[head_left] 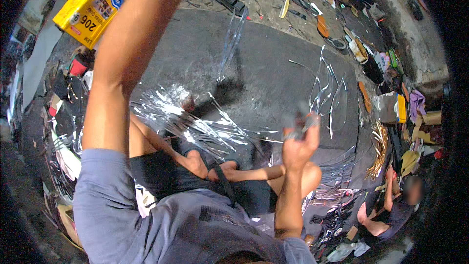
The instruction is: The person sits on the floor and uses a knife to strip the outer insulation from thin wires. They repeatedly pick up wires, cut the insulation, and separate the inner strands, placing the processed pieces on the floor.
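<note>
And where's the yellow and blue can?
The yellow and blue can is at the upper left of the head view, just left of the outstretched left forearm.

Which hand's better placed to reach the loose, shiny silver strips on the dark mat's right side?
Right, I'd judge. The right hand is close to those loose, shiny silver strips, though it holds a blurred dark object. The left forearm runs past the top edge; the left hand is out of view.

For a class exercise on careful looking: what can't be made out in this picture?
- Left hand: cut off by the head view's top edge.
- Grey thing at the right hand: blurred in the head view.
- Part of the yellow tin: hidden by the left arm, head view.
</note>
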A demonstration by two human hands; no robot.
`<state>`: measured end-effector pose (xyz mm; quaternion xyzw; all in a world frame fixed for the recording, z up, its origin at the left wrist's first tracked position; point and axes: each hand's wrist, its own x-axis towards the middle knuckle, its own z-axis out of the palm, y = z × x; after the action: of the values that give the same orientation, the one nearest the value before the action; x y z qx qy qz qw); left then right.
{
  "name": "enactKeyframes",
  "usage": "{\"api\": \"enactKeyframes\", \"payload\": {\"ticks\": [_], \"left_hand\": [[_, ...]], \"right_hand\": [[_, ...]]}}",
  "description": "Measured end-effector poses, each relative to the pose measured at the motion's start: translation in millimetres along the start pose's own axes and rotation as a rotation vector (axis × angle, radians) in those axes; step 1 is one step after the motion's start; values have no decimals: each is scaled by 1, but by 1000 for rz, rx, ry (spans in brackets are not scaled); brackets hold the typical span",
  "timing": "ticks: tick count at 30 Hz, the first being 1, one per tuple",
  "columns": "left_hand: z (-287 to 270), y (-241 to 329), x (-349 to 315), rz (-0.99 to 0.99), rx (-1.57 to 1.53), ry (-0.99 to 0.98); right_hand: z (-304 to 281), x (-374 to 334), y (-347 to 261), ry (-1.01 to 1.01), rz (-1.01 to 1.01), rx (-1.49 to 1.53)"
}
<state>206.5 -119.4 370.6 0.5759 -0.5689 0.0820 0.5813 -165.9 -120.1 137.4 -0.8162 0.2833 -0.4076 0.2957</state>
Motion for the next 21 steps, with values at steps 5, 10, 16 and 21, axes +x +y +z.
{"api": "enactKeyframes", "payload": {"ticks": [5,10,16,21], "left_hand": [[41,75,-135,-32,-38,-64],[41,102,-273,-482,-299,126],[44,98,-371,-935,-376,300],[40,96,-395,-915,-515,381]], "right_hand": [[7,59,-72,90,-334,151],[30,23,-89,-214,-102,419],[55,-42,-83,-299,-130,216],[65,-54,-85,-300,-124,240]]}}
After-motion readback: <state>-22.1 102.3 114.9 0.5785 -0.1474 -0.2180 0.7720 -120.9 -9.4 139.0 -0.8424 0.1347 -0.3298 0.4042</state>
